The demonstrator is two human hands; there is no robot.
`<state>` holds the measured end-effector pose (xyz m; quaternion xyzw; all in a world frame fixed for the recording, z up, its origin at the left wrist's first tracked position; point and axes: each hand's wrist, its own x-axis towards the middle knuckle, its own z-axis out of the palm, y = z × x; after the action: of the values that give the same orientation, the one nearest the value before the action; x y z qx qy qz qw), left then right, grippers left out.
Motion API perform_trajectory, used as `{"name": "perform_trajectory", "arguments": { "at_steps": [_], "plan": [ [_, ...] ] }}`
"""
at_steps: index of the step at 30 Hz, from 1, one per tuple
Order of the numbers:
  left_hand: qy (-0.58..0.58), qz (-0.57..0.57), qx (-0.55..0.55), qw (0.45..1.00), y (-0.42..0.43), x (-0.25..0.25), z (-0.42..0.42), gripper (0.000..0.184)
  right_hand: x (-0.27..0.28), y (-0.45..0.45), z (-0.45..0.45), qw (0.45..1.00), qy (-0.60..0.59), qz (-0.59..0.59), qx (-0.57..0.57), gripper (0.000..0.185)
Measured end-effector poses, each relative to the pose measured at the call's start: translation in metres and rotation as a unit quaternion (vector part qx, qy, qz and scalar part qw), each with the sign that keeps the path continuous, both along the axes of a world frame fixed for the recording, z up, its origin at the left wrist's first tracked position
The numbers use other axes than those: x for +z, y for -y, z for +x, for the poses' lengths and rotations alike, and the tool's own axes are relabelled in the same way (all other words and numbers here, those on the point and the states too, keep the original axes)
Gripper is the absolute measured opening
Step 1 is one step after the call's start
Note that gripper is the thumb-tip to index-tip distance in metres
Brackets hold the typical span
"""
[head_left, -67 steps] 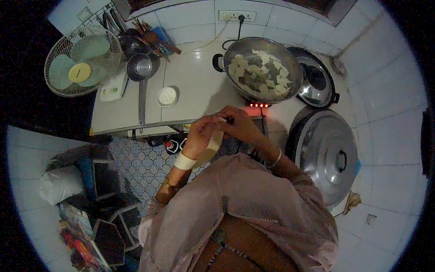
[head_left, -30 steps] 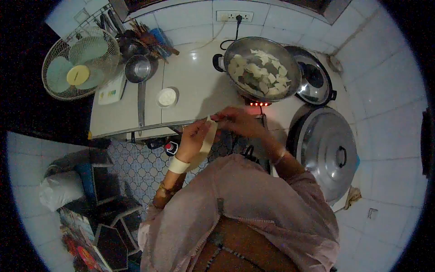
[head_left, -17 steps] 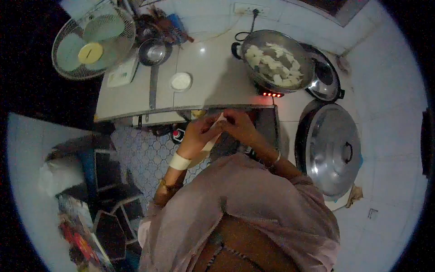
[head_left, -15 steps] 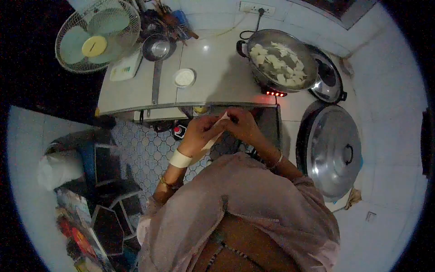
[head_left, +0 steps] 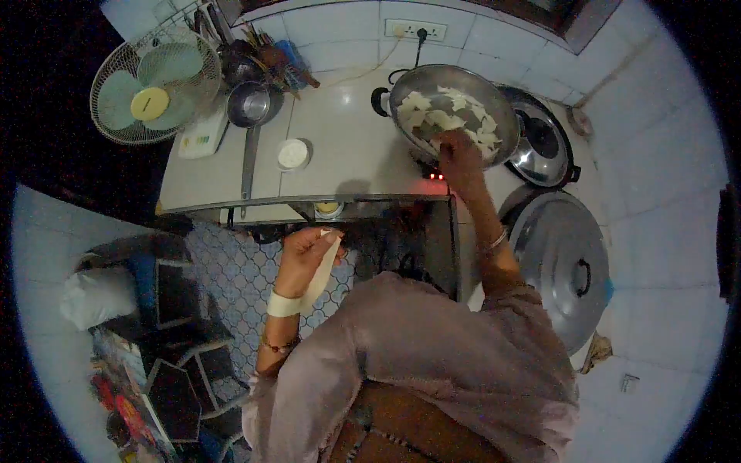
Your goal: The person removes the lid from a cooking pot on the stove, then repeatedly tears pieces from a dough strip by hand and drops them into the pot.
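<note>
My left hand [head_left: 302, 261] pinches the end of a pale, flat strip of dough [head_left: 321, 284] between thumb and fingers. The strip runs down from the fingertips and loops around my wrist. My right hand [head_left: 461, 154] reaches over the near rim of a wide pot [head_left: 409, 139], knuckles up. Its fingertips point down and are hidden, so whether they hold anything does not show. Several torn, flat dough pieces [head_left: 446, 119] lie in the pot, which stands on a cooker with red lights [head_left: 437, 177].
A glass lid [head_left: 532, 158] and a large metal lid [head_left: 562, 266] lie right of the pot. On the counter are a white bowl [head_left: 293, 155], a long-handled pan [head_left: 249, 104] and a kitchen scale [head_left: 203, 140]. A fan [head_left: 150, 89] stands at the far left.
My right hand has left the dough strip by my left hand and moved forward and right, over the pot. My left hand has shifted left and nearer, still holding the strip.
</note>
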<state>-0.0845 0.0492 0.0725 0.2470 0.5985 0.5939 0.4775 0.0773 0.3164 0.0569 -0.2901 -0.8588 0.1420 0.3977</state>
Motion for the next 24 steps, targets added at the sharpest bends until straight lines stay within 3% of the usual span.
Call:
{"name": "perform_trajectory", "arguments": {
  "at_steps": [3,6,8,10,12,14,16,18,19,21,22,23,24],
  "plan": [
    [-0.006,0.008,0.017,1.000,-0.007,-0.007,0.020,0.017,-0.004,-0.053,0.014,0.995,0.071,0.076,0.010,0.017],
    [0.024,0.035,0.076,0.996,-0.022,-0.006,0.043,0.019,-0.015,-0.059,0.023,0.993,0.087,0.079,0.002,0.017],
    [0.070,0.049,0.116,0.990,-0.032,-0.006,0.054,0.020,0.014,-0.019,0.016,0.977,0.071,-0.188,0.073,0.021],
    [0.043,0.062,0.104,0.992,-0.041,-0.013,0.060,0.023,-0.012,0.008,0.006,0.899,0.067,-0.319,0.294,0.026],
    [0.021,0.069,0.074,0.995,-0.051,-0.016,0.066,0.026,-0.030,0.044,-0.005,0.866,0.066,-0.254,0.425,0.026],
    [0.008,0.084,0.067,0.994,-0.059,-0.024,0.068,0.027,-0.022,0.080,-0.007,0.773,0.008,-0.477,0.418,0.025],
    [-0.004,0.095,0.059,0.994,-0.061,-0.014,0.072,0.027,-0.030,0.081,-0.008,0.767,0.020,-0.508,0.390,0.024],
    [0.164,0.061,0.083,0.981,-0.060,0.013,0.078,0.024,-0.027,0.082,-0.007,0.761,0.028,-0.539,0.361,0.023],
    [0.163,0.060,0.082,0.981,-0.060,0.007,0.075,0.024,-0.019,0.083,-0.005,0.757,0.018,-0.555,0.344,0.023],
    [0.045,0.060,0.021,0.997,-0.056,-0.018,0.070,0.018,-0.020,0.086,-0.001,0.755,0.004,-0.570,0.324,0.022],
    [0.045,0.061,0.018,0.997,-0.054,-0.027,0.065,0.018,-0.027,0.086,0.000,0.821,-0.011,-0.467,0.329,0.021],
    [-0.039,0.044,-0.018,0.998,-0.051,-0.034,0.060,0.016,-0.032,0.086,0.001,0.874,-0.025,-0.357,0.330,0.020],
    [-0.123,0.026,-0.052,0.991,-0.051,-0.034,0.057,0.017,-0.026,0.084,0.004,0.874,-0.025,-0.357,0.329,0.020]
  ]
}}
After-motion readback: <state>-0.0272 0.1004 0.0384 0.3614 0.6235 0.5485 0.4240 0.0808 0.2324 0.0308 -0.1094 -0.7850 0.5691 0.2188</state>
